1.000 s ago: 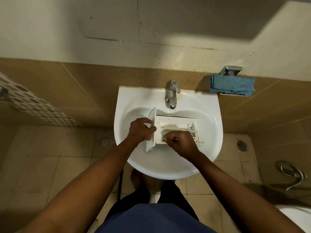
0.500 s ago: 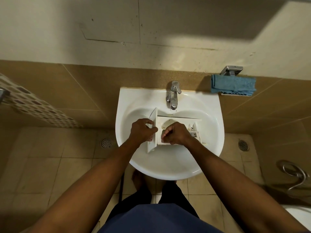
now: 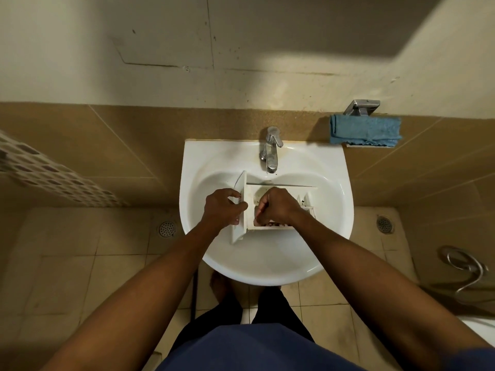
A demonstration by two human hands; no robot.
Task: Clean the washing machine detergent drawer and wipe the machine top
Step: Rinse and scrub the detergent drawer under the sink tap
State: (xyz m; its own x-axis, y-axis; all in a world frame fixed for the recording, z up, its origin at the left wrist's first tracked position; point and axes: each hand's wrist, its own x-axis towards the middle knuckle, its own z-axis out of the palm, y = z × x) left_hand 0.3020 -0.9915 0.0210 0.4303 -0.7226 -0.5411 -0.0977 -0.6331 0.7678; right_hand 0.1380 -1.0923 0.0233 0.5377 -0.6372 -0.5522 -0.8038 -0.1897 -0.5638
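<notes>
The white detergent drawer [image 3: 305, 203] lies in the basin of the white sink [image 3: 267, 263], its front panel pointing left. My left hand [image 3: 221, 208] grips that front panel, thumb on the far side and fingers on the near side. Inside the drawer's main compartment, my right hand [image 3: 276, 207] is curled into a fist round what looks like a small brush [image 3: 270, 224]; dark and reddish bristles show against the near wall. Dark specks of dirt dot the drawer's inner dividers. The washing machine is not in view.
A chrome tap [image 3: 270, 148] stands at the back of the sink, shut off. A folded blue cloth [image 3: 365, 129] hangs on a wall holder to the right. Tiled floor with two drains [image 3: 167, 228] [image 3: 385, 224] lies below, and a metal hose [image 3: 466, 269] at far right.
My right hand has moved from the drawer's near right part leftwards into the main compartment. My left hand keeps its grip on the front panel.
</notes>
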